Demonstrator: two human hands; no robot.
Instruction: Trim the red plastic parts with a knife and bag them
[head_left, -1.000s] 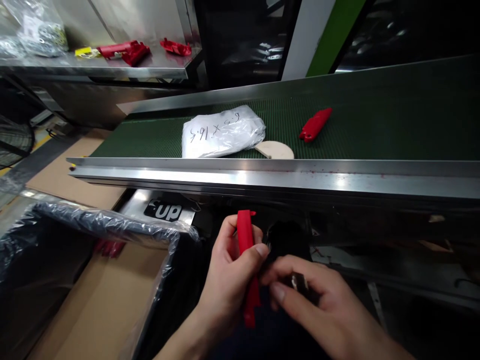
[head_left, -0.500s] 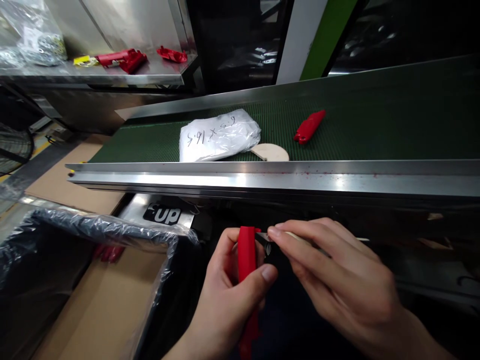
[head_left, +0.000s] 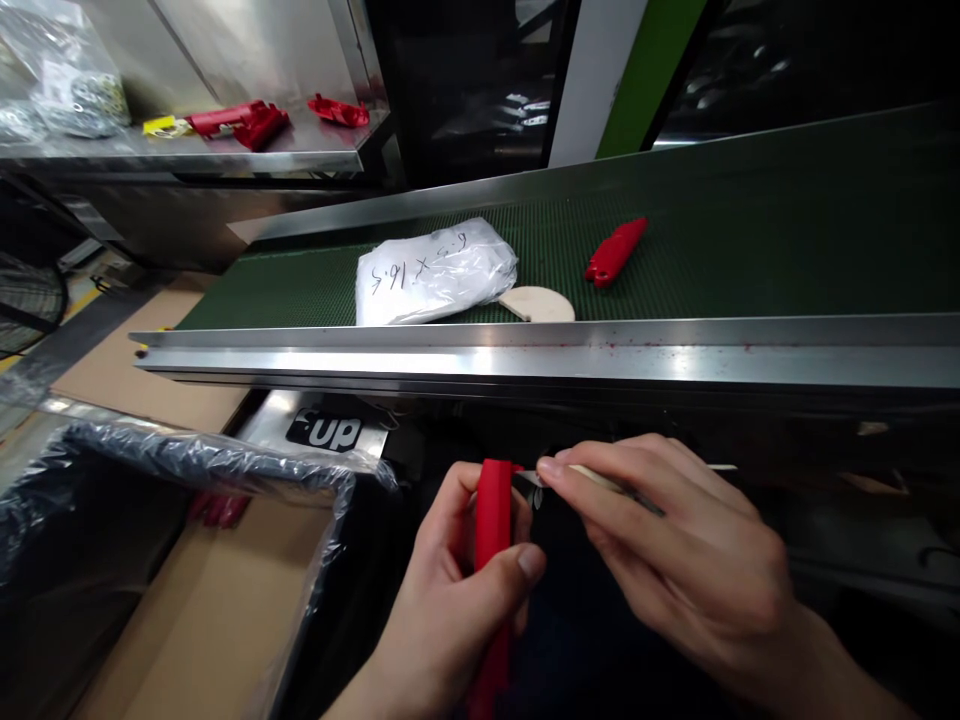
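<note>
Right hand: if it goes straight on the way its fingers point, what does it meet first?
Probably the red plastic part in the left hand; the right hand points left, its small blade almost touching it.

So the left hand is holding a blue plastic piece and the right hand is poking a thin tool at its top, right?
Not quite: the plastic piece is red, not blue. The head view shows the left hand wrapped around it, while the right hand does press a thin tool against its top end, just below the metal edge of the conveyor.
</note>
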